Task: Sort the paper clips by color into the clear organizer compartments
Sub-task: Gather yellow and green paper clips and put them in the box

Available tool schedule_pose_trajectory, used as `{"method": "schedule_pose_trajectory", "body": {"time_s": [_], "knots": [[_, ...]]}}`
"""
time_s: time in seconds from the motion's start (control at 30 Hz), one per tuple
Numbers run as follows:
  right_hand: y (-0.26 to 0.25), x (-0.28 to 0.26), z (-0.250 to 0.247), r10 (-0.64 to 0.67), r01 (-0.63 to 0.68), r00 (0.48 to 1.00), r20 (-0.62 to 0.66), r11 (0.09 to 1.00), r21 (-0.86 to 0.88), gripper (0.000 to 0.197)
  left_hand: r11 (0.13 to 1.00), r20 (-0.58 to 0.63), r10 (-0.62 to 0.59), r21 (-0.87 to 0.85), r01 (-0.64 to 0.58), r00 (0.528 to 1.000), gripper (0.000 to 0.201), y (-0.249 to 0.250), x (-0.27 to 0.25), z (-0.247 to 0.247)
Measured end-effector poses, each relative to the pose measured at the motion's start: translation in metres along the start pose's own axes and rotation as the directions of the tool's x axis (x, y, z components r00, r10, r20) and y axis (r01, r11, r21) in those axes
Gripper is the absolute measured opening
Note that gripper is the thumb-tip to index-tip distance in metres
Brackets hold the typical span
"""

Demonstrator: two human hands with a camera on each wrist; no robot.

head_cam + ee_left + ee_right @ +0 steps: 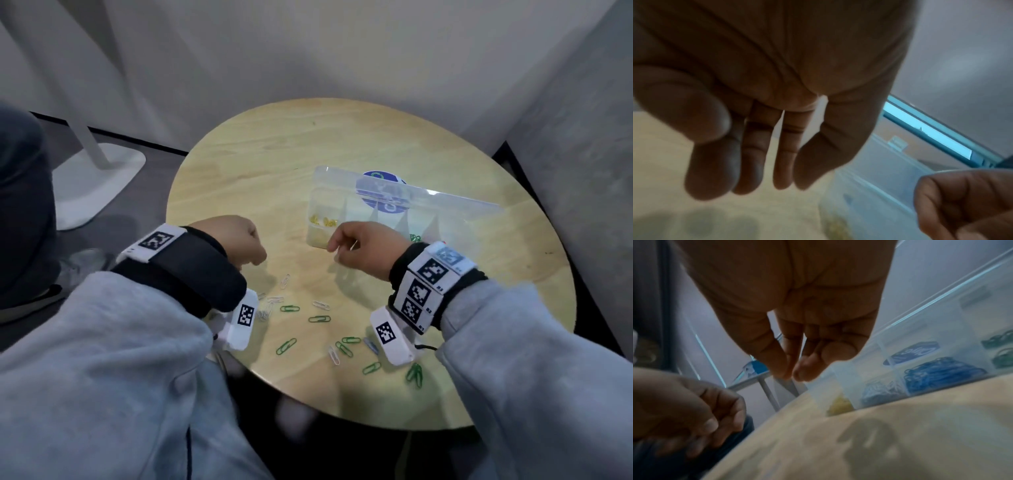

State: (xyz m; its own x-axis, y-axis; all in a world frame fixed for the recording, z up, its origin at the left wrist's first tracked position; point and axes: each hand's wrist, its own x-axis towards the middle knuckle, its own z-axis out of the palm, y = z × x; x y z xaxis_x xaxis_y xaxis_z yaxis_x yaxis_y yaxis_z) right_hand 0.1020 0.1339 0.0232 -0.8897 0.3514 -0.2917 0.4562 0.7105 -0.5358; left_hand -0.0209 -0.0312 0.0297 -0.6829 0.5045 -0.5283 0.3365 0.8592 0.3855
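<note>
I hold my left hand (236, 240) low with fingers (748, 162) hanging loosely, gripping nothing. My right hand (363, 246) hovers nearby, thumb and fingertips (803, 373) drawn almost together, nothing visible between them.

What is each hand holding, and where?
Left hand: nothing visible. Right hand: thumb and forefinger tips nearly meet beside the organizer, but nothing shows between them; cannot tell.

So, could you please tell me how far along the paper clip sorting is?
Partly done: yellow clips, blue clips and some green clips already lie in separate compartments of the organizer. Neither the left hand nor the right hand visibly holds a clip. Loose green clips and white clips remain on the table.
</note>
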Motion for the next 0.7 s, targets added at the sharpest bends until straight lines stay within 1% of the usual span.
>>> {"method": "schedule_pose_trajectory", "body": {"time_s": [0.07,0.13,0.2,0.27,0.33,0.4,0.5,0.57,0.63,0.7], "knots": [[0.001,-0.003,0.011,0.038,-0.015,0.993,0.113,0.981,-0.191,0.014,0.989,0.039,-0.022,0.15,0.016,0.999,0.024,-0.003,-0.001,0.008],[0.003,-0.005,0.025,0.095,-0.03,0.976,0.196,0.95,-0.312,0.011,0.959,0.089,-0.045,0.281,0.018,0.995,0.022,-0.003,0.001,0.019],[0.006,-0.007,0.037,0.133,-0.048,0.965,0.224,0.936,-0.35,0.006,0.921,0.127,-0.075,0.389,0.02,0.989,0.015,-0.002,0.005,0.031],[0.006,-0.008,0.044,0.137,-0.048,0.964,0.226,0.931,-0.361,0.008,0.891,0.14,-0.096,0.453,0.023,0.985,0.022,-0.002,0.007,0.038],[0.004,-0.007,0.047,0.118,-0.029,0.966,0.231,0.935,-0.354,0.011,0.864,0.145,-0.087,0.504,0.002,0.986,0.031,-0.002,0.009,0.044],[0.001,-0.005,0.048,0.098,-0.004,0.965,0.245,0.933,-0.359,0.011,0.851,0.143,-0.067,0.525,-0.018,0.987,0.032,-0.003,0.01,0.049],[-0.002,-0.002,0.048,0.093,0.01,0.961,0.26,0.929,-0.37,0.008,0.842,0.123,-0.013,0.537,-0.055,0.992,0.017,-0.001,0.011,0.058],[-0.003,0.0,0.049,0.087,0.019,0.96,0.267,0.928,-0.371,0.007,0.876,0.123,0.007,0.478,-0.065,0.992,0.007,0.002,0.012,0.059],[-0.004,0.001,0.051,0.086,0.022,0.959,0.27,0.927,-0.374,0.006,0.914,0.12,0.052,0.394,-0.096,0.991,0.013,0.005,0.015,0.058],[-0.003,0.003,0.052,0.099,0.011,0.958,0.27,0.925,-0.379,0.007,0.934,0.114,0.107,0.328,-0.139,0.988,0.016,0.006,0.015,0.055]]}}
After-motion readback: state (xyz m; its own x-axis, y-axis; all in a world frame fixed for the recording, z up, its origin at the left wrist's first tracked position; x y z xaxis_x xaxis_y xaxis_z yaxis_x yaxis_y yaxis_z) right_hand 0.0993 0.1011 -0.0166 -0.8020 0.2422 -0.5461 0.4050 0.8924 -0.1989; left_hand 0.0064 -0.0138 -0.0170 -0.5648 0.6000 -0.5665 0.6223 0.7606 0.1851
